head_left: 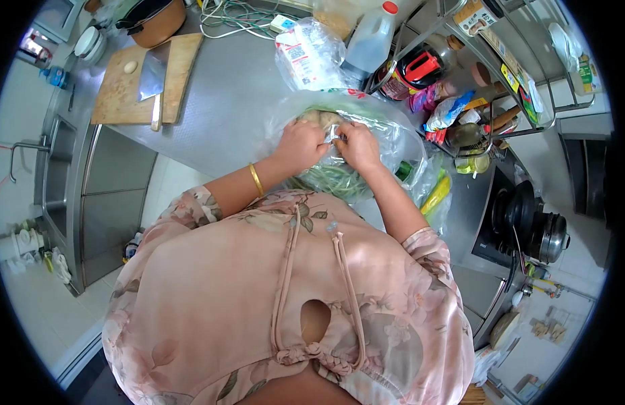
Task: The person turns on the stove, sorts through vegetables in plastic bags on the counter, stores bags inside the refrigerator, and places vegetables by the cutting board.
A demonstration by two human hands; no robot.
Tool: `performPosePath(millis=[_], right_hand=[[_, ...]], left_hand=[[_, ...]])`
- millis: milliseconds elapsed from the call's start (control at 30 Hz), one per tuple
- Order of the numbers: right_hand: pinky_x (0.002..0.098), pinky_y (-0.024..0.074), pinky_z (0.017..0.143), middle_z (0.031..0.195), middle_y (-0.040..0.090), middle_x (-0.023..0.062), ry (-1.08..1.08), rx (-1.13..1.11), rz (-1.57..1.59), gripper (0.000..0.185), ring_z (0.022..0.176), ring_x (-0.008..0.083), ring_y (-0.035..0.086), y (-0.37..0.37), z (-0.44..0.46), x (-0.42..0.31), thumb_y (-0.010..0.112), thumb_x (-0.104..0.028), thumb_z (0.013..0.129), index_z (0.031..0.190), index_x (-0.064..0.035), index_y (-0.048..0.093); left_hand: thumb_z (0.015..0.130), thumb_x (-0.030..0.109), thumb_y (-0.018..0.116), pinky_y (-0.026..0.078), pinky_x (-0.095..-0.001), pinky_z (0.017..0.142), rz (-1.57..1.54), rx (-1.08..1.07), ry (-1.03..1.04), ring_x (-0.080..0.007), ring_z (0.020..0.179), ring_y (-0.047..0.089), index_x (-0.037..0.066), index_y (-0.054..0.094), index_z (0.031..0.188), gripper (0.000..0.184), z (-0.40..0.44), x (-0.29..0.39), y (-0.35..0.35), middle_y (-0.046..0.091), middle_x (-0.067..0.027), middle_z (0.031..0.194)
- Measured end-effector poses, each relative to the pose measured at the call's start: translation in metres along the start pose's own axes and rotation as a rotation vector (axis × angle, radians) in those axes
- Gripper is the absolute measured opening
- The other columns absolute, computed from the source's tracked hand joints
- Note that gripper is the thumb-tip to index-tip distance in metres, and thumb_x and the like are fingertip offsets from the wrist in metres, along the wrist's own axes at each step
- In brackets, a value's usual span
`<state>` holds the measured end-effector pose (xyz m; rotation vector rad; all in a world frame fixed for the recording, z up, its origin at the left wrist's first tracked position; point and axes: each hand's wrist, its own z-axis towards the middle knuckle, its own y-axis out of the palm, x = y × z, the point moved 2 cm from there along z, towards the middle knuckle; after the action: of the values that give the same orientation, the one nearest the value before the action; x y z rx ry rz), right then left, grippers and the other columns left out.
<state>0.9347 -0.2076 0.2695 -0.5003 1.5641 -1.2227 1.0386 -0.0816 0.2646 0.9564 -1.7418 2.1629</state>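
Note:
A clear plastic bag (393, 145) with green vegetables and pale lumpy items inside lies on the metal counter. Over its middle, my left hand (303, 144) pinches the plastic near a small white label (333, 133). Close by on the right, my right hand (358, 145) grips the same part with bent fingers. The fingertips of both hands almost meet at the label. Long green stalks (332, 181) show through the plastic below my hands.
A cleaver (152, 79) and a pale round piece (130, 67) rest on a wooden board (113, 93). Behind the bag stand a jug (371, 42) and a wire rack (420, 39) with bottles. At right are yellow produce (436, 194) and a stove with pans (518, 209).

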Motion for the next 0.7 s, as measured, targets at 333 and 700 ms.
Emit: performPosePath(millis=[333,700], right_hand=[[0.0422,0.0478,0.067,0.080,0.057,0.0162,-0.136,0.097,-0.066,0.009,0.076,0.0345,0.058,0.006,-0.006,-0.009,0.063,-0.008,0.066,0.072,-0.0020,0.059],[0.0412,0.0468,0.063,0.078,0.057,0.0161,0.249,0.079,0.381,0.009,0.070,0.0323,0.058,0.016,0.005,0.029,0.063,-0.010,0.069,0.075,-0.0038,0.060]], left_hand=[[0.067,0.021,0.066,0.032,-0.0415,0.077,0.181,0.077,-0.049,-0.0247,0.088,0.054,0.012,0.068,0.069,0.009,0.007,0.005,0.013,0.060,-0.0078,0.081],[0.069,0.019,0.064,0.030,-0.0417,0.078,0.118,0.201,0.037,-0.0245,0.086,0.051,0.013,0.066,0.067,0.006,0.001,-0.003,0.025,0.054,-0.0065,0.077]])
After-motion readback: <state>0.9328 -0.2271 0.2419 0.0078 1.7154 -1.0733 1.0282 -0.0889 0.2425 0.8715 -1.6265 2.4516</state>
